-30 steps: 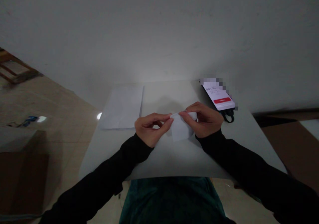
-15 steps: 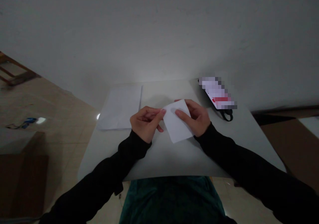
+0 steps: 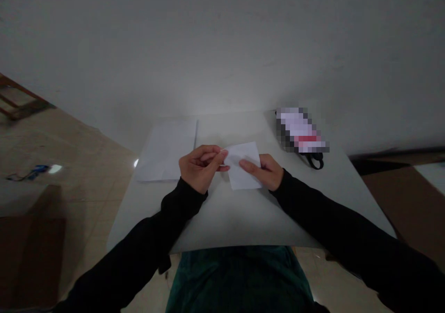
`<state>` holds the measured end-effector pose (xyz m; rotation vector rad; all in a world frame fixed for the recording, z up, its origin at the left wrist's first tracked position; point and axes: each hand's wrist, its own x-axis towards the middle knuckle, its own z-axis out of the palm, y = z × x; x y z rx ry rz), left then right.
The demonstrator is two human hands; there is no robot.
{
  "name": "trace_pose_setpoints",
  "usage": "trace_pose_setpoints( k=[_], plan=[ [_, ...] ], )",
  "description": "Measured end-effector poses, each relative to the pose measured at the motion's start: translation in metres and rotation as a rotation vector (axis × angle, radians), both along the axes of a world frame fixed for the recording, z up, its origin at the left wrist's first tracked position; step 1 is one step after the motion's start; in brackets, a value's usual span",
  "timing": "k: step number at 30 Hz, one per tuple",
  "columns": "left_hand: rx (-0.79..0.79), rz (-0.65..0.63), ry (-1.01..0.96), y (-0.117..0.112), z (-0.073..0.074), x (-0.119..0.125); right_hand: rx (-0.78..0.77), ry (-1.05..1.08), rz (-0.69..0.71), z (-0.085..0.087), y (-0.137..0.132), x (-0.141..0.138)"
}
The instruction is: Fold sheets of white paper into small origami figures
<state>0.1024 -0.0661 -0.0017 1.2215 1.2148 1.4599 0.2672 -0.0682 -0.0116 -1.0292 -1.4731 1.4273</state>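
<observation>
Head view shows the small white paper (image 3: 240, 179) right of the paper stack (image 3: 170, 146), the left hand (image 3: 199, 167) pinching its corner, fingers nearly closed, the right hand (image 3: 269, 171) clasping it under the thumb, so uneven pulling could crease it.

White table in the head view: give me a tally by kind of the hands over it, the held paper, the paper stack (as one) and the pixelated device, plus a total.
Left hand and right hand: 2
Held paper: 1
Paper stack: 1
Pixelated device: 1
Total: 5
</observation>
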Motion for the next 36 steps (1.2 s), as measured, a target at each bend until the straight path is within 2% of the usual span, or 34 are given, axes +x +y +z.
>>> trace_pose_setpoints(
  k=[3, 6, 9, 13, 20, 25, 31, 36],
  plan=[
    [-0.01, -0.052, -0.015, -0.003, 0.0, 0.002, 0.084, -0.083, -0.093, 0.004, 0.0, 0.003],
    [-0.004, -0.057, -0.028, -0.006, 0.0, 0.003, 0.244, -0.21, -0.186, 0.001, -0.002, 0.005],
    [-0.004, -0.048, -0.024, -0.008, 0.002, 0.004, 0.311, -0.268, -0.227, -0.001, -0.005, 0.005],
    [0.006, -0.04, -0.022, -0.008, 0.002, 0.005, 0.325, -0.23, -0.257, 0.004, -0.004, 0.006],
    [0.006, -0.022, 0.013, -0.005, 0.001, 0.003, 0.479, -0.054, -0.34, 0.014, 0.004, 0.011],
    [0.005, -0.016, -0.002, -0.006, 0.005, 0.005, 0.45, 0.028, -0.445, 0.013, 0.004, 0.009],
    [0.023, -0.011, 0.033, -0.006, 0.001, 0.005, 0.291, 0.102, -0.449, 0.013, 0.007, 0.01],
    [0.069, -0.041, 0.087, -0.007, -0.004, 0.005, 0.338, 0.116, -0.486, 0.011, 0.007, 0.011]
  ],
)
